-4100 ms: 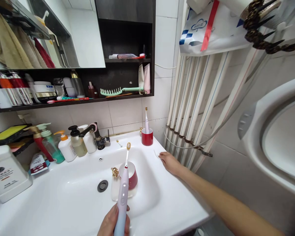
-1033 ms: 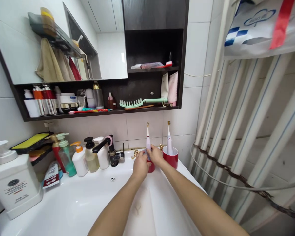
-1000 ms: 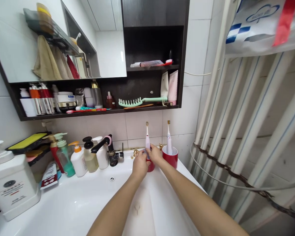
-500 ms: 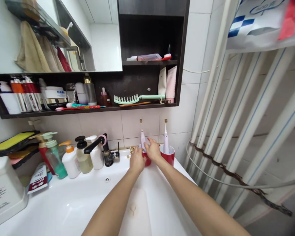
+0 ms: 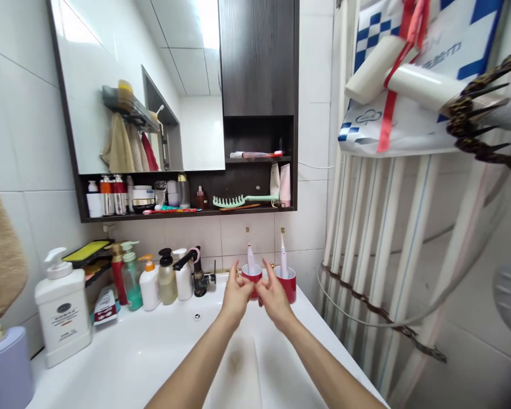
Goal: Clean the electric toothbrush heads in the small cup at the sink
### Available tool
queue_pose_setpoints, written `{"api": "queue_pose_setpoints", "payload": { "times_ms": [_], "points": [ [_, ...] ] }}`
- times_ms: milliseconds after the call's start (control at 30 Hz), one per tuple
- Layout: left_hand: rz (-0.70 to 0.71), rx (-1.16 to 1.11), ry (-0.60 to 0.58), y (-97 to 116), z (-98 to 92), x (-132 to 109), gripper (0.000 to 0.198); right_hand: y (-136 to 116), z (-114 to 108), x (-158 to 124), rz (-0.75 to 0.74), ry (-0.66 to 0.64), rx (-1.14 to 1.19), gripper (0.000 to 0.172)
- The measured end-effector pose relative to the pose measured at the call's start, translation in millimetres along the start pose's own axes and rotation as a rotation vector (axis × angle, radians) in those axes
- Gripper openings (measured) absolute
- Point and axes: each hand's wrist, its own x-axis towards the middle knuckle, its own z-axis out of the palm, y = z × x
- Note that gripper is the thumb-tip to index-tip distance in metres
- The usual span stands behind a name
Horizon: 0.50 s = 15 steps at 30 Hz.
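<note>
Two red cups stand side by side at the basin's back right corner. A pale electric toothbrush [image 5: 251,260] leans upright in the left cup [image 5: 252,276], and another electric toothbrush [image 5: 284,258] in the right cup [image 5: 290,289]. In front of the left cup, my left hand [image 5: 237,292] points its index finger up, the other fingers loosely bent, with nothing seen in it. My right hand [image 5: 273,292] mirrors it, a finger raised and the fingertips close to those of the left. Both hands overlap the left cup in view; whether they touch it I cannot tell.
Left of the hands rises a black faucet [image 5: 200,278] over the white basin [image 5: 145,352]. Several pump bottles, among them a white bottle [image 5: 150,285], line the back edge. A dark shelf cabinet [image 5: 187,215] hangs above. White pipes [image 5: 366,227] run along the right.
My hands have come off the left cup's sides, drawn back toward me, and raised their index fingers. The view has tilted up and swung, showing more mirror and hanging items. The cups stay put.
</note>
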Motion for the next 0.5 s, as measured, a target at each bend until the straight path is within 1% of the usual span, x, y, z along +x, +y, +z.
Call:
{"api": "queue_pose_setpoints", "payload": {
  "times_ms": [67,100,133,200,233,300,367,400,467,500],
  "points": [
    [0.057,-0.114,-0.033,40.7,-5.5,-16.1,0.062,-43.1,3.6,-10.8,-0.109,-0.044,0.195,0.064],
    [0.116,-0.295,-0.102,59.8,-8.9,-25.5,0.063,-63.7,4.4,-17.2,-0.159,-0.062,0.262,0.063],
    [0.17,-0.425,-0.171,76.6,-12.3,-35.2,0.063,-81.8,5.0,-23.9,-0.204,-0.075,0.316,0.062],
    [0.229,-0.559,-0.253,100.2,-18.4,-52.9,0.063,-107.3,5.8,-37.1,-0.265,-0.107,0.374,0.062],
    [0.244,-0.59,-0.269,106.4,-20.6,-59.8,0.063,-113.7,6.5,-42.6,-0.277,-0.118,0.397,0.062],
    [0.242,-0.619,-0.261,107.6,-23.2,-67.8,0.064,-114.4,8.8,-49.5,-0.26,-0.127,0.44,0.062],
    [0.181,-0.659,-0.223,97.4,-23.7,-68.5,0.062,-102.9,11.7,-50.9,-0.194,-0.113,0.482,0.059],
    [0.116,-0.691,-0.201,89.9,-23.6,-66.9,0.055,-94.8,13.1,-50.0,-0.144,-0.096,0.499,0.053],
    [-0.054,-0.754,-0.17,74.6,-23.5,-61.6,0.027,-78.7,15.6,-46.9,-0.025,-0.039,0.527,0.031],
    [-0.125,-0.766,-0.175,68.4,-23.8,-58.7,0.027,-72.1,16.7,-45.4,0.037,-0.007,0.53,0.021]
  ]
}}
